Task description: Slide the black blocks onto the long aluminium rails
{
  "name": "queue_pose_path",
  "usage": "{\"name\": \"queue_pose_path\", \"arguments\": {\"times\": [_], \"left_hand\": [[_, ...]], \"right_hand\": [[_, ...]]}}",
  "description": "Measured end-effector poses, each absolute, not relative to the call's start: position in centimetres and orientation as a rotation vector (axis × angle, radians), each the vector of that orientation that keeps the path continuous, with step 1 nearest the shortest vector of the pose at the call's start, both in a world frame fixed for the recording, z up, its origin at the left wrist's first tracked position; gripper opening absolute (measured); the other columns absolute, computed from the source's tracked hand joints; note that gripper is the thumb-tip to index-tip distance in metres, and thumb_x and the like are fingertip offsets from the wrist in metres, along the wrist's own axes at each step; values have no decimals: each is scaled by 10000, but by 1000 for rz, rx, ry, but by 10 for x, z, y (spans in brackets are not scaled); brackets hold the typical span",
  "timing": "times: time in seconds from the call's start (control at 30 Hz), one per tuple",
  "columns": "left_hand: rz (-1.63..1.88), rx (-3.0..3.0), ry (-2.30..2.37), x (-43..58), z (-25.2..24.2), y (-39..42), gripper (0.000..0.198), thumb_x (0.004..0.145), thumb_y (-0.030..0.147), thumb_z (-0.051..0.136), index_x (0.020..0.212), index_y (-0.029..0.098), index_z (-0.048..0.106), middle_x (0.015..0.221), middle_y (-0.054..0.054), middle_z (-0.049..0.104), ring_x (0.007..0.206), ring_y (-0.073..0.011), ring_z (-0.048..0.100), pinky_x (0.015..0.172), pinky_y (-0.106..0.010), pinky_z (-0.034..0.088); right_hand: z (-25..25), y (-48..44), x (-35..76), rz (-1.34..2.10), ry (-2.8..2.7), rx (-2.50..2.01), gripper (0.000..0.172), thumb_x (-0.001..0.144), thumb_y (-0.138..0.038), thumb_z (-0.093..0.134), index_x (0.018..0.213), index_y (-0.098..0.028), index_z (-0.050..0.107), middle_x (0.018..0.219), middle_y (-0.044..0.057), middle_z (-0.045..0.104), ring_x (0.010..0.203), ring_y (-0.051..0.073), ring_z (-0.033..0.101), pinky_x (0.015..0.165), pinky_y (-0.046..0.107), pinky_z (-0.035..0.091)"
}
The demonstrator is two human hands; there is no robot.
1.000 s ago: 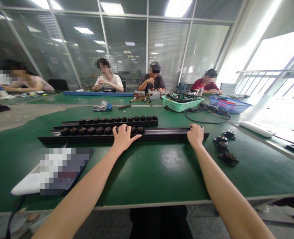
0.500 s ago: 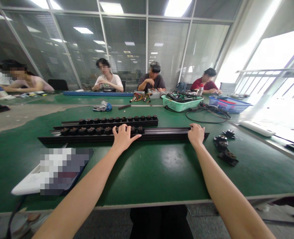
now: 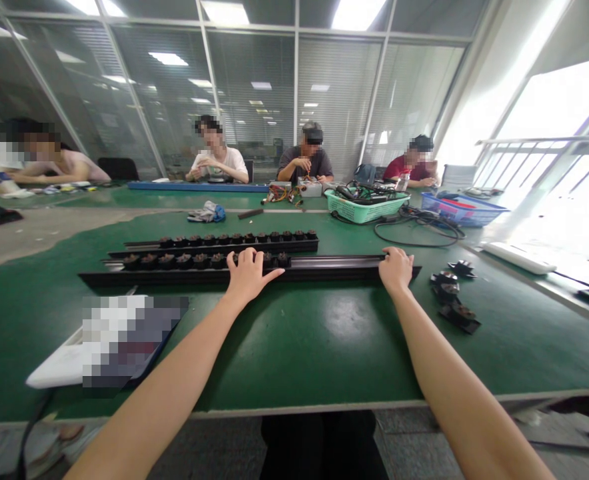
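Observation:
A long black rail (image 3: 334,270) lies across the green table (image 3: 294,347) in front of me, its left half filled with several small dark round parts (image 3: 174,261). My left hand (image 3: 247,275) rests on the rail near its middle, fingers spread over the last parts. My right hand (image 3: 396,269) grips the rail near its right end, fingers curled over its far edge. A second black rail (image 3: 214,243) loaded with the same parts lies just behind.
Loose dark parts (image 3: 453,297) lie right of the rail. A white device (image 3: 64,363) sits at front left. A green basket (image 3: 364,205) of cables and a blue tray (image 3: 462,210) stand behind. Several people sit at the far side.
Both hands stay on the rail; the view has shifted very slightly, nothing else has moved.

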State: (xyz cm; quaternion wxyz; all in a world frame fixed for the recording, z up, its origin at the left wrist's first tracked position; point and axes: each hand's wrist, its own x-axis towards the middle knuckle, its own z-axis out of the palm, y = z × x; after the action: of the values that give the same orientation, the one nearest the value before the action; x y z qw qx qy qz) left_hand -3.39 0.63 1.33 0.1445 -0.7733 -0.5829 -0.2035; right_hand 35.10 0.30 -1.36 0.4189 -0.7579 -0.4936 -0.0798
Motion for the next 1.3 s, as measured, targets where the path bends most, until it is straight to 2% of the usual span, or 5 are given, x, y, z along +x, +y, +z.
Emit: {"name": "queue_pose_path", "arguments": {"times": [1.3], "left_hand": [[-604,-2231,-1682,-34,13,5,769,948,740,347,1339,126,596,1351,-233,554,1315,-378,467,1193,-620,160]], "right_hand": [[-14,4,357,-207,-1159,-1914,448,773,-78,395,1094,-165,695,1160,123,652,1179,246,559,1228,537,192]]}}
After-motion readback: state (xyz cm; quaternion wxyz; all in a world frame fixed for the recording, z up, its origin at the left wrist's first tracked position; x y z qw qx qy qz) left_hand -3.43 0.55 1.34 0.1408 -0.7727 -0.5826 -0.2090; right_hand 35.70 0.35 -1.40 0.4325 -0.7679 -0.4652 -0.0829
